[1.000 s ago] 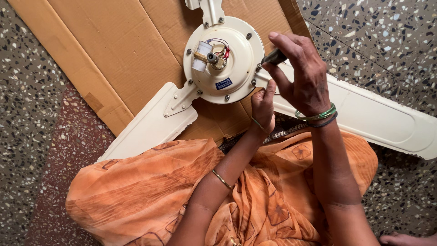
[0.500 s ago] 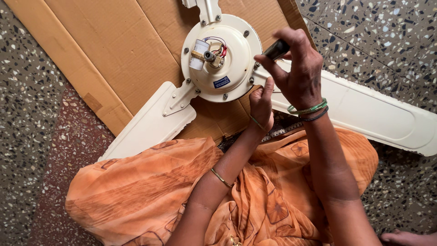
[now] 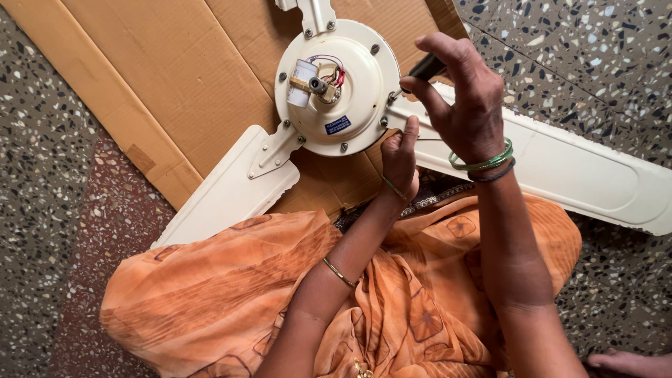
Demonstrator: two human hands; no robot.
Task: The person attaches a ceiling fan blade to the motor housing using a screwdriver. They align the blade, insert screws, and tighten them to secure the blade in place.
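**Our hands, close together**

Our right hand (image 3: 465, 105) arches from above, fingers curled tight in a pinch, wrist bent. Our left hand (image 3: 400, 159) reaches up beneath it, fingers straight together, forearm angled up from lower left.

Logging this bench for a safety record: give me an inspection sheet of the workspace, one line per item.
Surface: flattened brown cardboard on speckled terrazzo floor.
Job's things: cream ceiling fan motor housing lying shaft-up, blades attached; black-handled screwdriver tip at a rim screw.
Clutter: nothing seen.
Hands: right hand grips the screwdriver; left hand rests its fingers against the housing's edge.
Cables: short red and dark wires looped beside the shaft.
Surroundings: orange garment over the lap; a foot at lower right.
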